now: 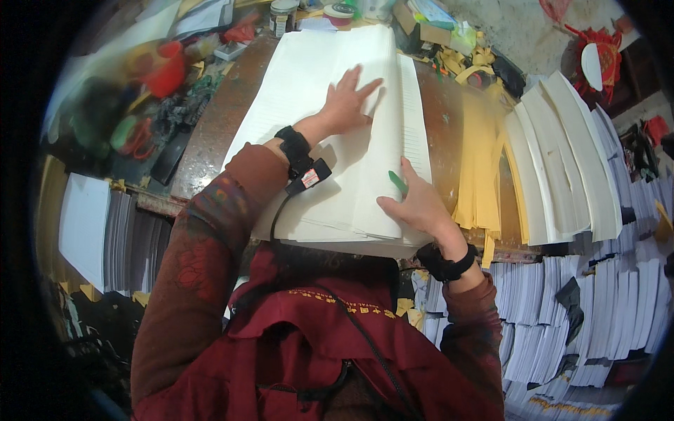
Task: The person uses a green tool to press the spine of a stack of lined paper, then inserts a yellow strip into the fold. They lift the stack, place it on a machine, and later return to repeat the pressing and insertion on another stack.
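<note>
A thick stack of large off-white paper sheets lies on the table before me, the top sheet folded along its right side. My left hand rests on this top sheet with its fingers spread and nothing in them. Along the right edge, a sheet printed with ruled lines shows from beneath. Near the stack's lower right corner is my right hand, thumb and forefinger apart at the folded edge. A small green flat tool juts out between them, its other end hidden by the hand.
Yellow paper strips and bent cream paper bundles stand at the right of the brown table. Stacked paper blocks fill the lower right, with more bundles at left. A red container, a jar and clutter line the back.
</note>
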`<action>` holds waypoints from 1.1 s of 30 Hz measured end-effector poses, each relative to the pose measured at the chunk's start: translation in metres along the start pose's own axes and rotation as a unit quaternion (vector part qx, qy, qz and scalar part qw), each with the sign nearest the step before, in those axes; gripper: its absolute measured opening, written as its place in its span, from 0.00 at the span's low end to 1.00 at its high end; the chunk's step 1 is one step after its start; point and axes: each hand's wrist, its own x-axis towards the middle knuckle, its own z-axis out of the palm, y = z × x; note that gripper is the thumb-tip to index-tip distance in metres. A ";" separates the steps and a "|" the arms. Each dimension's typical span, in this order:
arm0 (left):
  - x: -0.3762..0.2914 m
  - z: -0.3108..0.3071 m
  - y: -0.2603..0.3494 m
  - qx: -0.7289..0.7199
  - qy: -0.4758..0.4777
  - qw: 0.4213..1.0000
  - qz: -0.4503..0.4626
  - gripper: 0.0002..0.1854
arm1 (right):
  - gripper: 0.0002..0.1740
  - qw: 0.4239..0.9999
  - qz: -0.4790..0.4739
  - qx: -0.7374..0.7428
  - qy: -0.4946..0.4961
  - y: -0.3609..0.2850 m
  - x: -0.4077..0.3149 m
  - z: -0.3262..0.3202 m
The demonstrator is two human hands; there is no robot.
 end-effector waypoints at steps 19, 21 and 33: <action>-0.017 0.004 0.020 -0.054 -0.107 0.983 0.143 0.33 | 0.09 0.974 -0.093 -0.178 0.105 0.004 -0.031 -0.021; -0.018 0.005 0.020 -0.059 -0.104 0.981 0.154 0.34 | 0.03 0.929 -0.257 -0.211 0.165 0.000 -0.039 -0.016; -0.022 0.018 0.017 -0.020 -0.056 0.973 0.223 0.33 | 0.11 0.936 -0.133 -0.288 0.151 0.022 0.006 0.009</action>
